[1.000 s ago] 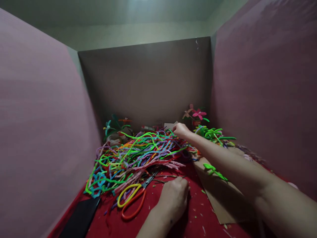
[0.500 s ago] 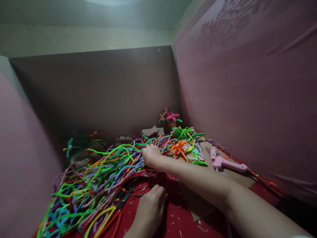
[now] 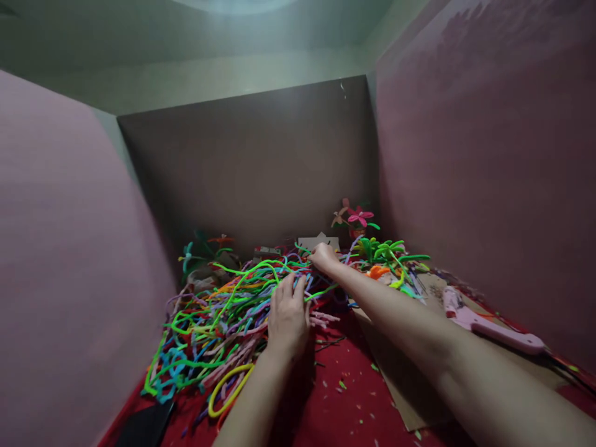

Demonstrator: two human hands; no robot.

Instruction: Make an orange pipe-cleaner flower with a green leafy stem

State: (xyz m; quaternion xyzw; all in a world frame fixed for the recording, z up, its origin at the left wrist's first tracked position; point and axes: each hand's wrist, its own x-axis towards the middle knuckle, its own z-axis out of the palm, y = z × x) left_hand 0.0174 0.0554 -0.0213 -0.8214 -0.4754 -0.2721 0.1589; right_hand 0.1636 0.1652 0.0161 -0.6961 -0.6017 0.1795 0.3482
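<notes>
In the head view I see pink walls at both sides and a red cloth along the bottom. A heap of pipe cleaners fills the centre-left. My left hand lies on it, fingers extended and slightly apart. My right hand is curled at its far edge; I can't tell whether it grips anything. A pink glue gun lies at lower right, on cardboard.

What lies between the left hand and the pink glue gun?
In the head view, going right from the left hand: pink fuzzy stem ends, a strip of red cloth, cardboard and the right forearm crossing above it.
</notes>
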